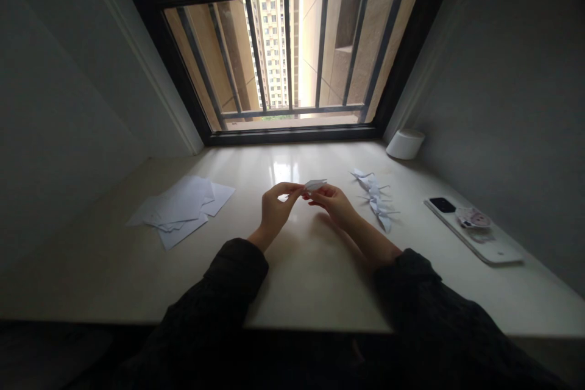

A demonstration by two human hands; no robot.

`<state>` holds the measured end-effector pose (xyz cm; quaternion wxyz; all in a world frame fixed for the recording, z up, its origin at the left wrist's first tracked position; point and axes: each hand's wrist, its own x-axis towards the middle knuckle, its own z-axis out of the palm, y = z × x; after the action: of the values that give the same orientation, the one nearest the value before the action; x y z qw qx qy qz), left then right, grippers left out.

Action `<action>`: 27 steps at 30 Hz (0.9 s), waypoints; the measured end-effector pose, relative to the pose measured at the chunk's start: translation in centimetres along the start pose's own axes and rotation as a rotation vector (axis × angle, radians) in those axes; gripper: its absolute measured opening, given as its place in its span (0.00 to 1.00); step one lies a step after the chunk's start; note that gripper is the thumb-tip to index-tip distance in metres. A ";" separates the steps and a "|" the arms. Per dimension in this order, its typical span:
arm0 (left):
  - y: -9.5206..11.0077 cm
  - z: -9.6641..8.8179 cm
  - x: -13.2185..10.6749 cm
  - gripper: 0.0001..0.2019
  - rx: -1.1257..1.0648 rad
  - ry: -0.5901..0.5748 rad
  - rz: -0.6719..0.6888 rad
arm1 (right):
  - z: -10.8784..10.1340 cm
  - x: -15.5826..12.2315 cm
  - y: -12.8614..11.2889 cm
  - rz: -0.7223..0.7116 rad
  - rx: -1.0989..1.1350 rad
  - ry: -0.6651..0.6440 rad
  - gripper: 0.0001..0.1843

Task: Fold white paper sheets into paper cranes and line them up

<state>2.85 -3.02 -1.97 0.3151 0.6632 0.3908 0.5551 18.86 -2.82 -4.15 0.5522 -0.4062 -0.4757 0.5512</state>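
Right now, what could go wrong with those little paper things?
The small folded paper between the left hand and right hand might tear or crease wrongly if tugged. The row of folded paper figures lies near the right forearm, so an outward sweep could scatter them.

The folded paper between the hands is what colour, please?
The folded paper looks white, shown best in the head view.

Folded paper [315, 184] partly out of sight behind the fingers [322, 197]
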 end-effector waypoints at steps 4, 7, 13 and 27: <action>-1.0 0.5 0.3 0.19 -0.199 -0.018 -0.173 | 0.2 -0.2 -0.4 -0.037 -0.089 0.007 0.18; -1.3 0.6 0.4 0.20 -0.230 -0.024 -0.218 | 0.3 -0.3 -0.5 -0.060 -0.129 0.023 0.17; -1.3 0.4 0.3 0.18 -0.089 -0.035 -0.187 | 0.5 -0.4 -0.4 -0.095 -0.137 0.054 0.17; -2.0 0.5 0.5 0.18 -0.219 -0.259 -0.378 | -0.1 0.1 -0.3 -0.172 -0.268 0.092 0.17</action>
<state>3.01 -1.58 -3.51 0.5307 0.6058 0.4018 0.4358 18.98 -2.76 -3.89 0.5595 -0.4588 -0.5520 0.4143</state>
